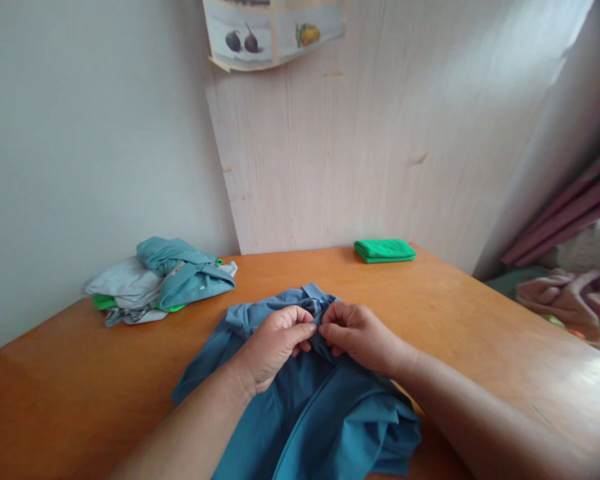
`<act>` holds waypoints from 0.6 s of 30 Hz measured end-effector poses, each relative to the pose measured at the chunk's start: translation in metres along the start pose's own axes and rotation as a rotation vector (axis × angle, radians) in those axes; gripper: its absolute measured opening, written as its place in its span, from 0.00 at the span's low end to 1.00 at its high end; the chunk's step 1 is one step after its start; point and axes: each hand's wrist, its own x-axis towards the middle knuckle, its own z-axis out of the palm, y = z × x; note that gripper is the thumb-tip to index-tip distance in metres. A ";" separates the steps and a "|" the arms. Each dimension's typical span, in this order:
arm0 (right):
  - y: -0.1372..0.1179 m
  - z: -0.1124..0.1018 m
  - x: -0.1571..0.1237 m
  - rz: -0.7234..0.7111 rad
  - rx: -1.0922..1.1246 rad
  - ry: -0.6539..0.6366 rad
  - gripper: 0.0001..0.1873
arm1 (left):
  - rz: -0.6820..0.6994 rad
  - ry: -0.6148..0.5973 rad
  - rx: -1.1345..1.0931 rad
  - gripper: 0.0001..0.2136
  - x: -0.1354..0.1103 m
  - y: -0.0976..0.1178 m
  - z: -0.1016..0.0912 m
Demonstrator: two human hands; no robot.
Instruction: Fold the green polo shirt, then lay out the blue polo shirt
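Observation:
A blue garment, which looks like a pair of trousers or shorts, lies spread on the table in front of me, its waistband at the far end. My left hand pinches the cloth near the middle of the waistband. Close beside it, my right hand is closed on the same part, thumb and fingertips together. The two thumbs almost meet. Whatever small part of the waistband sits between the fingertips is hidden. Creased folds of the garment bulge out below my right forearm.
A heap of crumpled clothes in grey, blue and green lies at the back left of the wooden table. A folded green cloth rests near the back edge. Pinkish fabric is piled beyond the right edge.

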 end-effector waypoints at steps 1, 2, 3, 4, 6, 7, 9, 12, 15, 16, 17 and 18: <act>0.000 0.000 0.000 -0.007 -0.022 0.004 0.05 | -0.004 -0.001 -0.002 0.08 0.000 0.000 0.000; -0.001 -0.001 0.000 -0.014 -0.046 0.013 0.04 | -0.004 0.000 -0.004 0.08 0.000 0.000 0.000; -0.001 -0.001 0.000 -0.018 -0.070 0.023 0.04 | 0.003 0.004 -0.005 0.08 0.000 0.000 0.000; -0.002 -0.001 0.000 -0.019 -0.092 0.034 0.04 | 0.018 0.008 -0.003 0.08 0.000 0.000 0.001; -0.002 -0.001 -0.001 -0.018 -0.124 0.056 0.04 | 0.075 0.013 0.020 0.07 0.000 0.000 0.002; -0.002 0.000 -0.001 -0.014 -0.132 0.065 0.04 | 0.115 0.015 0.044 0.06 0.000 -0.001 0.002; -0.002 0.001 -0.001 -0.002 -0.131 0.083 0.04 | 0.204 0.018 0.118 0.06 0.001 -0.002 0.002; 0.000 0.003 0.001 0.041 -0.054 0.086 0.03 | 0.318 0.044 0.259 0.05 0.003 -0.006 0.001; 0.001 0.004 0.002 0.113 0.085 0.058 0.03 | 0.383 0.052 0.349 0.05 0.004 -0.009 0.000; 0.001 0.004 0.003 0.140 0.139 0.051 0.03 | 0.398 0.049 0.371 0.05 0.004 -0.009 0.001; 0.001 0.004 0.004 0.167 0.193 0.049 0.04 | 0.415 0.048 0.395 0.06 0.004 -0.009 0.002; 0.001 0.004 0.004 0.192 0.243 0.048 0.05 | 0.434 0.050 0.422 0.06 0.004 -0.009 0.002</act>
